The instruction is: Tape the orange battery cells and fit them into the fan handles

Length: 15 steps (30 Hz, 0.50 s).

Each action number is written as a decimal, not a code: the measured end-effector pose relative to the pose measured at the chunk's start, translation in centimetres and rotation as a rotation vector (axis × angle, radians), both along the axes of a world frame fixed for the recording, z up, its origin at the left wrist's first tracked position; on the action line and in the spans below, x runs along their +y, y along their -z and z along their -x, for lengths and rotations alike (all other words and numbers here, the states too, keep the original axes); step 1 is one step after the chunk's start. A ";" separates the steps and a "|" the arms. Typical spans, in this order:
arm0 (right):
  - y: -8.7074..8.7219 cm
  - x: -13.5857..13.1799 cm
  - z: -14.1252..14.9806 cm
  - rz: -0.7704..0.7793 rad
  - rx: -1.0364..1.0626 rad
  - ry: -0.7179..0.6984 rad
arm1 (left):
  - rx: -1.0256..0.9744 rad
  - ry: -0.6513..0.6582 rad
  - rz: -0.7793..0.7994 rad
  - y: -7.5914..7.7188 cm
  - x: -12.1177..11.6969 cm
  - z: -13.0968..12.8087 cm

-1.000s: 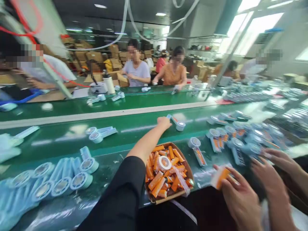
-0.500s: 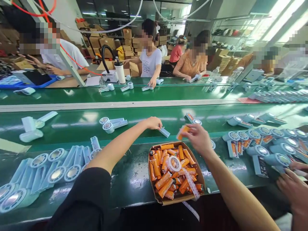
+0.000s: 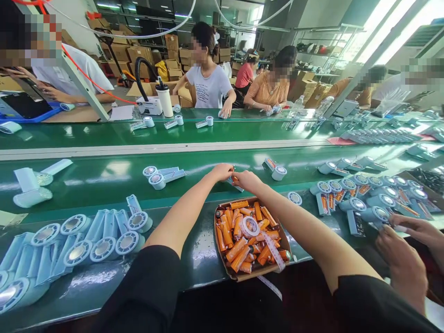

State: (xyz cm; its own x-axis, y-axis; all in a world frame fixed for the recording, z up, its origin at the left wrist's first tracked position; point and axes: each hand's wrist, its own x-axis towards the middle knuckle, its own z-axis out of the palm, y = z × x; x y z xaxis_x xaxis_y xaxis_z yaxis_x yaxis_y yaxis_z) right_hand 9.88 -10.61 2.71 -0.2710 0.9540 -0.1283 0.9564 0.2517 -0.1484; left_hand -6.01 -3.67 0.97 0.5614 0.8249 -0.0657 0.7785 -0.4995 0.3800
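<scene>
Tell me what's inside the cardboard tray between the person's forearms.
The cardboard tray holds a heap of orange cylinders, with a tape roll on top and a strip reaching the near rim. The heap hides most of the bottom; anything underneath cannot be seen.

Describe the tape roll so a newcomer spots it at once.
At the near edge of the green table sits a box. Inside, on orange cylinders, lies the tape roll: the only pale ring there, trailing a strip.
</scene>
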 end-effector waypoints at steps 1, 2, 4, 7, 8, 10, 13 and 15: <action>0.0 0.0 0.3 0.012 -0.010 -0.001 | -0.016 -0.006 -0.012 -0.2 -0.3 -0.2; -0.1 0.0 0.7 0.023 -0.015 -0.001 | -0.033 -0.010 -0.028 -0.4 -0.6 -0.4; -0.5 0.2 1.4 0.039 -0.017 0.005 | -0.070 -0.012 -0.067 -1.1 -1.3 -0.7; -2.0 0.2 1.7 0.039 0.012 0.019 | -0.123 0.002 -0.138 -2.7 -2.5 -1.4; -2.7 -0.1 1.3 0.025 0.040 0.019 | -0.142 0.011 -0.163 -3.3 -3.0 -1.6; -4.1 -1.9 -0.2 -0.036 0.120 0.016 | -0.179 0.034 -0.212 -4.3 -4.7 -1.8; -4.6 -7.8 -3.5 -0.125 0.230 0.037 | -0.226 0.179 -0.247 -4.7 -9.4 -0.9; -3.6 -13.0 -5.6 -0.115 0.260 0.049 | -0.238 0.432 -0.288 -4.2 -13.5 0.4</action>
